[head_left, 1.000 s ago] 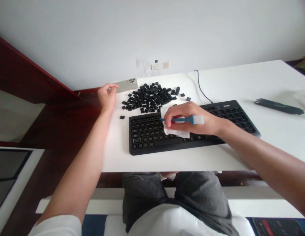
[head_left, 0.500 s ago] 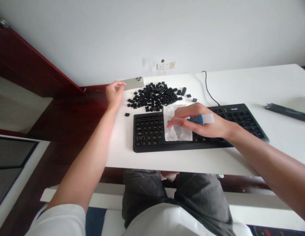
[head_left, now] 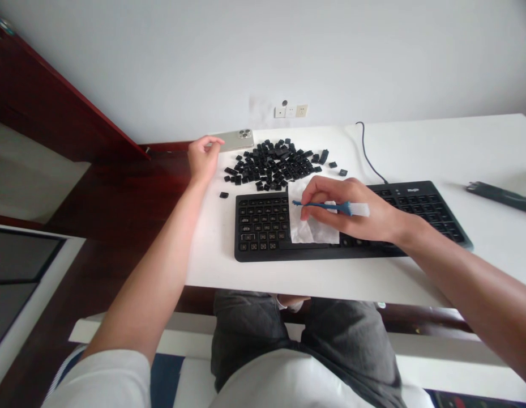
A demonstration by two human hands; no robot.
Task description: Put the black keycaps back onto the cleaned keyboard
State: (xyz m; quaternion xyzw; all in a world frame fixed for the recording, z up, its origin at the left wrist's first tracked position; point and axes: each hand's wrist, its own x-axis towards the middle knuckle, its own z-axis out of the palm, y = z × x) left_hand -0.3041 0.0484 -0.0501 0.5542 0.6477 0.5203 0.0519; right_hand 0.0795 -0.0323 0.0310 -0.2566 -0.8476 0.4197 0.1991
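Note:
My right hand (head_left: 351, 212) pinches a small blue double-ended cleaning brush (head_left: 326, 206). Its wide white bristles lie against the back of the hand, and the thin tip points left over a crumpled white tissue (head_left: 313, 231). The tissue lies on a black keyboard (head_left: 263, 198) whose keycaps are off, at least in the parts that show. By the left end of a phone (head_left: 241, 140), my left hand (head_left: 204, 161) rests with fingers loosely bent, thumb and forefinger apart, nothing visible between them. I cannot tell whether it touches the phone.
A heap of loose black keycaps (head_left: 277, 164) lies behind the keyboard, with a few strays around it. The keyboard's cable (head_left: 367, 156) runs back over the white table (head_left: 415, 141). A long black object (head_left: 500, 195) lies at the right. Behind is a wall with sockets (head_left: 290, 111).
The view has shifted slightly, moving the table items right. The brush has turned in my right hand, showing more of its shaft and its thin tip. My left thumb and forefinger look more spread.

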